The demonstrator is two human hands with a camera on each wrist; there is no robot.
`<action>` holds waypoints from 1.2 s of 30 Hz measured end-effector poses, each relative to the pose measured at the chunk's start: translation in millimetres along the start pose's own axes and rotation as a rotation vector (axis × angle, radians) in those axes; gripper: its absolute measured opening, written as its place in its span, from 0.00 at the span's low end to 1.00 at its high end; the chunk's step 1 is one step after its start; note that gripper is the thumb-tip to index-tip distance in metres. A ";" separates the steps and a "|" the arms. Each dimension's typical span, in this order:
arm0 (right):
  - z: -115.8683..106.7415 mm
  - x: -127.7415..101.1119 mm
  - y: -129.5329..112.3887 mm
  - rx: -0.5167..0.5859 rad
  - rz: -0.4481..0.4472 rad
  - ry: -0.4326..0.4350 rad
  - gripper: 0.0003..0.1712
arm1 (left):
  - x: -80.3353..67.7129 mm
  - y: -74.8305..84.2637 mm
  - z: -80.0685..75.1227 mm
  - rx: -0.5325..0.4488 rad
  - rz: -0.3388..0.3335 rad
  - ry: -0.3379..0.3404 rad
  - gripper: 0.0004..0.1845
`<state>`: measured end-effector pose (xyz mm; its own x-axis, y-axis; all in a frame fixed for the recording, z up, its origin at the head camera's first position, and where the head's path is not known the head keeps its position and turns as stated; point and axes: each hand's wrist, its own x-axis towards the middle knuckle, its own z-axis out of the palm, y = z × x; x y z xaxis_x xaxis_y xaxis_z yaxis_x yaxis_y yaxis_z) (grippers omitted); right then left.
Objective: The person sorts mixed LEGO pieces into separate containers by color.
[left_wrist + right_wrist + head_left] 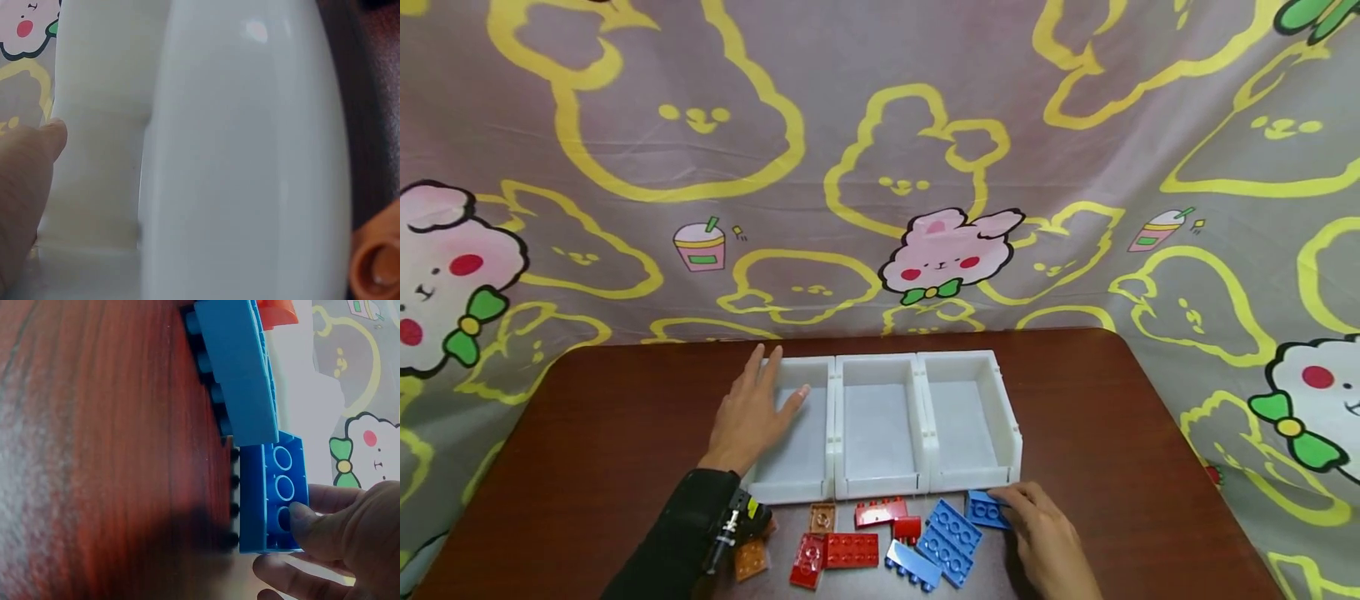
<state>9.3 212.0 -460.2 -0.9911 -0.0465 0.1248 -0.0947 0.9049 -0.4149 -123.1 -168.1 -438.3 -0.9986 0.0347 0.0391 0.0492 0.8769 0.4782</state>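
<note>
My right hand (1047,537) pinches the end of a blue toy building brick (985,510) at the front of the right-hand bin. In the right wrist view this brick (253,500) shows its hollow underside, with my thumb (312,534) on it. Another blue brick (240,375) lies against it there. My left hand (751,423) lies over the left side of the left white bin (793,492), fingers spread and fairly straight. In the left wrist view the thumb (53,137) shows beside the white bin wall (244,156).
A middle bin (880,485) and a right bin (973,477) adjoin the left one. Before them lie a red brick (852,551), another red brick (807,561), an orange brick (750,560), a large blue brick (950,542) and several others. A patterned cloth (820,208) hangs behind the table.
</note>
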 end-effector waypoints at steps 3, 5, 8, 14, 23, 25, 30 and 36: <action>1.1 -0.1 -2.5 -0.001 0.029 0.010 0.17 | -0.5 -1.4 -2.2 0.001 -0.009 -0.007 0.45; 1.7 0.0 -3.1 -0.003 0.026 0.030 0.15 | -0.7 -2.6 -3.3 0.008 -0.012 -0.007 0.45; 2.0 -1.8 -4.6 -0.009 0.019 0.067 0.12 | -0.4 -4.5 -4.2 0.007 -0.017 -0.009 0.45; 1.0 -11.8 -7.9 -0.077 -0.038 0.092 0.12 | 1.7 -4.4 -3.4 -0.015 -0.015 -0.016 0.45; 7.1 -20.0 -10.7 -0.102 -0.053 -0.014 0.16 | 1.9 -0.2 -4.9 -0.024 -0.009 -0.025 0.43; 7.3 -21.5 -9.6 -0.103 -0.081 0.025 0.16 | 1.9 0.6 -4.8 -0.026 -0.018 -0.038 0.44; 3.7 -25.9 -16.4 -0.129 -0.103 0.041 0.16 | 1.3 1.2 -3.7 -0.033 -0.029 -0.049 0.44; 6.2 -33.2 -39.0 -0.125 -0.051 -0.272 0.21 | 0.6 0.0 -5.2 -0.031 -0.032 -0.037 0.43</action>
<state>45.3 175.6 -453.8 -0.9756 -0.1897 -0.1106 -0.1496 0.9428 -0.2978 -123.6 -170.5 -433.7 -0.9997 0.0247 -0.0091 0.0167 0.8626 0.5057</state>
